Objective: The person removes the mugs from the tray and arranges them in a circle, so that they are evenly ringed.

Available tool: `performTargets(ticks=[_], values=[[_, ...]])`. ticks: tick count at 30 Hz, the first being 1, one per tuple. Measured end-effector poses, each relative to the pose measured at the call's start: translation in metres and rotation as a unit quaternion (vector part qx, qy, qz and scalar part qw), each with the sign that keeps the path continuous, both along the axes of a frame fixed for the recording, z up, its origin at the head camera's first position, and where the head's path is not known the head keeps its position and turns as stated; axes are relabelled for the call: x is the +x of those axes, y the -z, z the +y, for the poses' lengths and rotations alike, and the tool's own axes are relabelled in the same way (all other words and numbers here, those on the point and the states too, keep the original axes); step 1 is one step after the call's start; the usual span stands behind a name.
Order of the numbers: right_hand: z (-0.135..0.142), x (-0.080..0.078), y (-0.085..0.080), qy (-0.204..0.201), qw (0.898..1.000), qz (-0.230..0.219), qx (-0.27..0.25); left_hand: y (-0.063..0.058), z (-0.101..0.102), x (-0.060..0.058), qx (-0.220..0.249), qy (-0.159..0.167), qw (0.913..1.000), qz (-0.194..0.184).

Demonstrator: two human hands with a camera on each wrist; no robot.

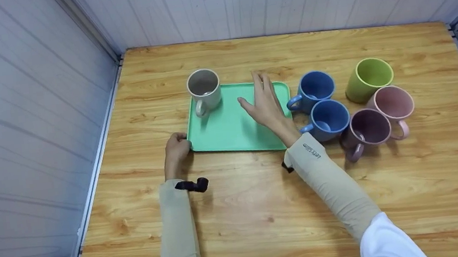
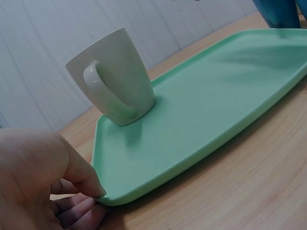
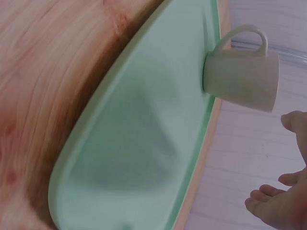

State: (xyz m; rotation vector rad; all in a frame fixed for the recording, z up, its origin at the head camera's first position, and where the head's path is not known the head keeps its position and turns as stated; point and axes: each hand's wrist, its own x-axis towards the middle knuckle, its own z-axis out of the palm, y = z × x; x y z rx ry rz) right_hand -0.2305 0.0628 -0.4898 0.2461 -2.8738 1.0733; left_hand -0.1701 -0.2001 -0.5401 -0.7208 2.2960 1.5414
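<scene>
A green tray (image 1: pixel 233 130) lies on the wooden table, and a light grey mug (image 1: pixel 208 98) stands upright at its far left corner. My left hand (image 1: pixel 177 149) pinches the near left corner of the tray; in the left wrist view the thumb (image 2: pixel 88 179) lies on top of the rim with curled fingers below. Over the right part of the tray is my right hand (image 1: pixel 265 105), fingers extended and thumb spread, holding nothing. The right wrist view shows its fingertips (image 3: pixel 264 196) apart from the grey mug (image 3: pixel 244 79).
Right of the tray stand two blue mugs (image 1: pixel 315 87), close to my right forearm. Beyond them are a green mug (image 1: pixel 363 85), a pink mug (image 1: pixel 394 104) and a purple mug (image 1: pixel 366 129), grouped closely. Pale panel walls (image 1: pixel 240 5) border the table (image 1: pixel 239 214).
</scene>
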Motion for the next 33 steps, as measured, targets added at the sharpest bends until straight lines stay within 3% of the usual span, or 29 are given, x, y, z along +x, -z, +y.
performTargets(ticks=[11, 18, 33], values=[[-0.017, -0.014, 0.006, -0.023, 0.995, -0.036, -0.086, 0.0, -0.001, -0.001, -0.013, 0.009, 0.9999, -0.001], [-0.023, -0.021, 0.007, -0.035, 0.993, -0.053, -0.102, 0.0, 0.0, -0.002, -0.007, -0.002, 0.9999, -0.01], [-0.038, -0.028, 0.004, -0.08, 0.985, -0.098, -0.118, -0.001, -0.001, 0.0, -0.007, 0.007, 0.9999, -0.004]])
